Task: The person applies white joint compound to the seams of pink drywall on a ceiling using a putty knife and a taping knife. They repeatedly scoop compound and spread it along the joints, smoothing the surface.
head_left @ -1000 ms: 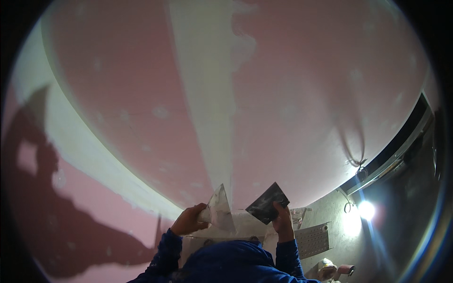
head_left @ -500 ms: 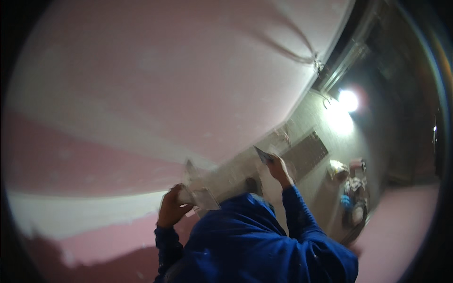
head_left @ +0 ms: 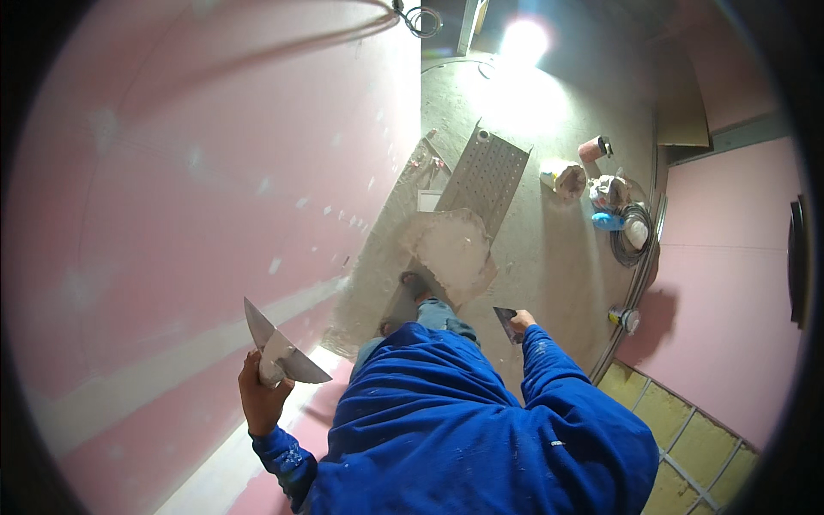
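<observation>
My left hand (head_left: 262,396), closed round its handle, holds a wide putty knife (head_left: 307,367) beside the pink board wall (head_left: 215,215). Pale filler (head_left: 275,354) sticks to the middle of that blade. A smaller, dark putty knife (head_left: 505,326) is gripped in my right hand (head_left: 522,320), which is out to the right of my body above the floor. Its blade points up and left; no filler can be made out on it. A pale filler band (head_left: 197,356) runs along the wall near my left hand.
A perforated metal plank (head_left: 498,167) lies ahead, under a pale filler-covered mass (head_left: 455,245). A bright lamp (head_left: 524,41) stands far off. To the right are a bucket (head_left: 566,180), a red container (head_left: 592,149), coiled cable (head_left: 631,245) and a small tin (head_left: 625,319).
The view has turned and sharpened. My left hand and its knife have moved left, and my right hand is lower, so the two knives are farther apart. Both knives remain held.
</observation>
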`<state>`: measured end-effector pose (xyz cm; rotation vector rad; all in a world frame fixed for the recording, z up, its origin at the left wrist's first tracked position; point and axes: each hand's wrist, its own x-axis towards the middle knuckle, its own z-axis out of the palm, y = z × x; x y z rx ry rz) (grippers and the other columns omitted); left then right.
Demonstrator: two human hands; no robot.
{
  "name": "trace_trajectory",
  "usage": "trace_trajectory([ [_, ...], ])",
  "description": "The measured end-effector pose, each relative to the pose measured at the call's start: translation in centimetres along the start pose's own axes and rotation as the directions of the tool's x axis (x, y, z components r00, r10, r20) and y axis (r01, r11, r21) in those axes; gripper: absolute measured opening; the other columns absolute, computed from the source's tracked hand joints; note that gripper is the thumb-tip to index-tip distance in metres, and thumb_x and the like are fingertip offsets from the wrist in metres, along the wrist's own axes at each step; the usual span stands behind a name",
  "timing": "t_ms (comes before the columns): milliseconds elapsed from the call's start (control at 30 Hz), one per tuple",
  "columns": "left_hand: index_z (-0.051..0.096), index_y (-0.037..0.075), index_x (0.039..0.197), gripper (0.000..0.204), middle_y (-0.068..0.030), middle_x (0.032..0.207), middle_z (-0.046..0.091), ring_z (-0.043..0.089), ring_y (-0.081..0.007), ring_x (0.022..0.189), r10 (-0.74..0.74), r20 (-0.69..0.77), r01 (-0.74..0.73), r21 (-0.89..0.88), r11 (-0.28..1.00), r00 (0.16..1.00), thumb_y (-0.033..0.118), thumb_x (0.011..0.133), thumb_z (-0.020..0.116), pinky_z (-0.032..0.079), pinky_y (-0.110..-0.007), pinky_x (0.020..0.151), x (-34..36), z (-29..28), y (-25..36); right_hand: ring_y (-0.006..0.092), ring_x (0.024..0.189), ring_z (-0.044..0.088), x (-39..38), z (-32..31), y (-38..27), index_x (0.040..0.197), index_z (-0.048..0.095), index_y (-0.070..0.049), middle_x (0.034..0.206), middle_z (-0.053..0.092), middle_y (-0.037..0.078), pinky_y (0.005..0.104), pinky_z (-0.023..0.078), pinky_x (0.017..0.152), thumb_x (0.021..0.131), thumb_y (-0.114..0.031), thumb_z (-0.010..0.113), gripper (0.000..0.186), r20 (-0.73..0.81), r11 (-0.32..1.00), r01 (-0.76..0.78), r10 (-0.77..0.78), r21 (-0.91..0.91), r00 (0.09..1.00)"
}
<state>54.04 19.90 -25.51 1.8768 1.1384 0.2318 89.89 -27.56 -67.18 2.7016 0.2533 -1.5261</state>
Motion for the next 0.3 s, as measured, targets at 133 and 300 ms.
trace_trajectory([
  [133, 0.064, -0.004, 0.118, 0.055, -0.0176, 0.111, 0.070, 0.069, -0.0272, 0.101, 0.116, 0.022, -0.118, 0.115, 0.986, 0.993, 0.010, 0.068, 0.083, 0.054, -0.039, 0.087, 1.5, -1.5, -0.2, 0.0348, 0.078, 0.072, 1.4, 3.9, 1.2, 0.102, 0.071, 0.001, 0.090, 0.074, 0.022, 0.0481, 0.058, 0.071, 0.090, -0.016, 0.061, 0.024, -0.034, 0.844, -0.006, 0.029, 0.537, 0.999],
  [300, 0.060, -0.001, 0.130, 0.068, -0.0246, 0.118, 0.068, 0.066, -0.0399, 0.111, 0.283, 0.116, -0.304, 0.240, 0.922, 0.952, 0.027, 0.074, 0.088, 0.053, -0.046, 0.097, 6.2, -2.4, 3.3, 0.0277, 0.077, 0.069, 8.1, 5.2, -1.4, 0.150, 0.055, -0.018, 0.098, 0.076, 0.017, 0.0425, 0.059, 0.072, 0.091, -0.023, 0.070, 0.061, -0.103, 0.495, 0.282, -0.357, 0.822, 0.928],
])
